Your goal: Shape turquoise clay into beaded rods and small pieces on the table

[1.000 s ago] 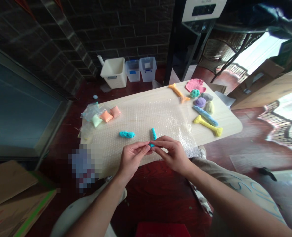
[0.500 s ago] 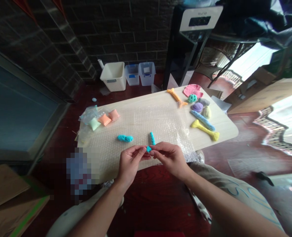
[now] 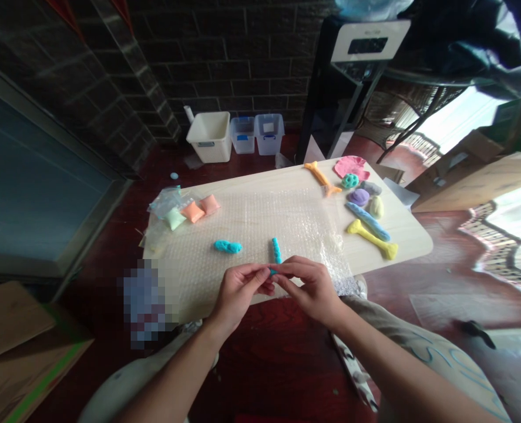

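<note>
Between the fingertips of both hands is a small lump of blue modelling clay (image 3: 273, 272), mostly covered by the fingers. My left hand (image 3: 242, 289) pinches it from one side and my right hand (image 3: 309, 286) from the other, near the table's front edge. Just beyond the fingers, a short row of blue clay beads (image 3: 276, 250) lies on the bubble wrap (image 3: 242, 214). Further left on the wrap rests a thicker, lumpy blue clay roll (image 3: 227, 247).
Clay packets (image 3: 193, 212) in green and orange lie at the table's left. On the right are a yellow clay bone (image 3: 372, 239), a light blue roll (image 3: 367, 221), an orange bone (image 3: 322, 178) and other clay shapes. Plastic bins (image 3: 209, 138) stand on the floor behind.
Both hands have drawn closer around the blue lump, so less of it shows. The whole scene has shifted slightly right in view; the clay pieces on the table lie as before.
</note>
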